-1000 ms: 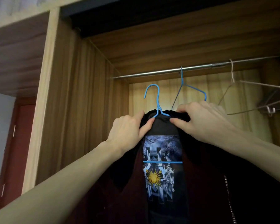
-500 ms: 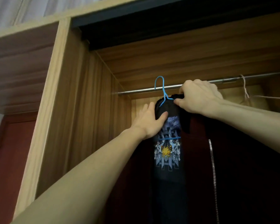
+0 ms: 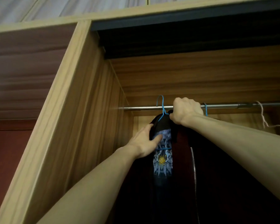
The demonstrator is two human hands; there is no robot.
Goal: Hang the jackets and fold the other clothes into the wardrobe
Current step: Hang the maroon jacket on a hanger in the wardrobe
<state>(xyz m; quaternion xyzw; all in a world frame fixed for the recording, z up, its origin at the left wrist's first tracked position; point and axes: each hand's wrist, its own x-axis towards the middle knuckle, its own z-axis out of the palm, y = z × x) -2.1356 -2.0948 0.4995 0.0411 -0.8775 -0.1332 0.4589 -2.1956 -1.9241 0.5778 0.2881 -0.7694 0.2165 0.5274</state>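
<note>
A dark jacket (image 3: pixel 217 175) with a silver zipper and a printed inner panel hangs on a blue wire hanger (image 3: pixel 162 107). The hanger's hook reaches up over the metal rail (image 3: pixel 142 108) inside the wardrobe. My right hand (image 3: pixel 186 110) grips the jacket's collar at the hanger's neck, just under the rail. On the jacket's left shoulder lies my left hand (image 3: pixel 145 141), its fingers curled round the fabric by the print.
A second blue hanger (image 3: pixel 205 109) hooks on the rail right of my right hand. A pale wire hanger (image 3: pixel 263 120) hangs further right. The wardrobe's left side wall (image 3: pixel 87 126) stands close beside the jacket.
Both hands lifted the jacket and hanger upward. The hook now sits at the rail, where a second ago it was well below it. My view has tilted upward.
</note>
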